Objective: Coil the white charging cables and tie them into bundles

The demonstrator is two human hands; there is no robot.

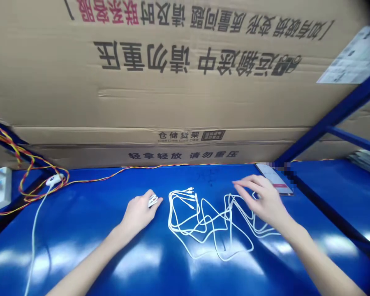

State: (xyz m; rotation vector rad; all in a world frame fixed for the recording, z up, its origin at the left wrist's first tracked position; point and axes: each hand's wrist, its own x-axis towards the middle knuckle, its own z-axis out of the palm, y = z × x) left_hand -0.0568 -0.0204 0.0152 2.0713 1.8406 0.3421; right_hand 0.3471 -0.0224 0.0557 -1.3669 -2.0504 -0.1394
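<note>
Open stretch of blue table (95,213) between the white plug (55,179) with its cord and the left hand (142,207). Narrow bare gap from that hand to the loose white cables (230,205), whose loops clutter the middle. Bare strip on their near side. Right hand (262,199) hemmed: cables close about it, phone (269,174) just behind. Cardboard wall (185,111) blocks the back; slanting blue bar (336,117), right; tangled red-yellow wires (20,183), far left.

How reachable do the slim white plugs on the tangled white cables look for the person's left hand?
Probably yes: the left hand is near the slim white plugs, with only low white cable loops between, though the small white object it holds might hamper gripping.
</note>
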